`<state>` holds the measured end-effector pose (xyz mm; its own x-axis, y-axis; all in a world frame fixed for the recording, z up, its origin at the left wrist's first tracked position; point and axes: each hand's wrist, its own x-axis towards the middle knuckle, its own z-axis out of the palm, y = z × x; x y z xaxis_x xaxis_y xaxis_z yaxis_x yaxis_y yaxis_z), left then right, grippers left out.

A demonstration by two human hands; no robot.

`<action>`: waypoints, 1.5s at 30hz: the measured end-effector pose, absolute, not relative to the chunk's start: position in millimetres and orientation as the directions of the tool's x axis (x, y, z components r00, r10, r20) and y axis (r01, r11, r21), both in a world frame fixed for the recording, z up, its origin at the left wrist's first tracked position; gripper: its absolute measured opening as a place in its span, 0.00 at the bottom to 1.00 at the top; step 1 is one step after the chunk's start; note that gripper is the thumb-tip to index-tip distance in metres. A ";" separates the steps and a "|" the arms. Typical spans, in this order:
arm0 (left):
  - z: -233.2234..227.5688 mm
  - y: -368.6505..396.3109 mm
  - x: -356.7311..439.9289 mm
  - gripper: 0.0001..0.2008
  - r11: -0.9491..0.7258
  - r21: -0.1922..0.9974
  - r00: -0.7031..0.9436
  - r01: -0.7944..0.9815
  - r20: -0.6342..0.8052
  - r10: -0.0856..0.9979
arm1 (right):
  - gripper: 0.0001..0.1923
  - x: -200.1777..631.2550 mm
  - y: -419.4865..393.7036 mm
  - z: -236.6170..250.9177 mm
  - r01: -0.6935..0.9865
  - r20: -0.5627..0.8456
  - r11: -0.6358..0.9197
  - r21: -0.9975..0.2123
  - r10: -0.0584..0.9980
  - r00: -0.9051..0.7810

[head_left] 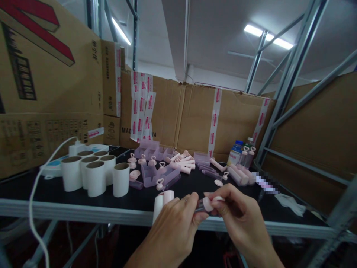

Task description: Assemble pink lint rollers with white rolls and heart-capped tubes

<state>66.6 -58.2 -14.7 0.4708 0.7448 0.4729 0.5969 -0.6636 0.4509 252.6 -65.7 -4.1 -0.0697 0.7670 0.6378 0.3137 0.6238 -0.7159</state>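
Left grip (178, 216): curled around the clear tube, thumb and fingers pressing its sides, at the lower centre of the frame.
Right grip (241, 212): thumb and forefinger pinching a pale pink piece (219, 198) at the tube's right end; whether it is seated, I cannot tell.
Clear tube (199, 206): between the two grips, in front of the desk (139, 213); its left end is hidden by fingers.
Long axis: nearly level across the frame, rising slightly rightward, with the pink collar (207, 204) toward the right.
Handling: probably light, stiff plastic, smooth enough to turn in the fingers and liable to crack if squeezed hard; best held around the body, the pink piece by its edge.
Pink cylinder (169, 195): just beyond the left grip; contact is unclear.
Pink sticks (184, 162): heaped at the centre, beside lilac trays (150, 175).
White rolls (96, 178): upright, left of the frame.
Bottles (235, 153): right of centre, near the cardboard (195, 119).
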 end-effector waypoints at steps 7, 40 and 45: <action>-12.8 -57.8 71.0 0.07 -0.673 0.420 0.456 0.609 0.508 0.731 | 0.12 250.8 -65.7 -4.3 0.318 0.638 0.610 -0.726 0.770 -0.018; 21.3 -30.1 -1.9 0.20 -0.472 0.875 -0.138 0.105 0.483 0.865 | 0.24 205.8 129.4 -19.9 0.650 0.515 0.696 -0.303 0.694 -0.503; 34.8 -39.6 -7.6 0.22 -0.407 0.913 -0.182 -0.027 0.396 0.900 | 0.11 204.1 155.5 -19.6 0.595 0.470 0.736 -0.322 0.670 -0.575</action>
<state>-7.6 -39.6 34.8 -0.1823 0.8999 0.3961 -0.0265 -0.4072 0.9130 204.1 155.5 -19.6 -0.5745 0.6698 0.4705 0.5949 0.7365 -0.3219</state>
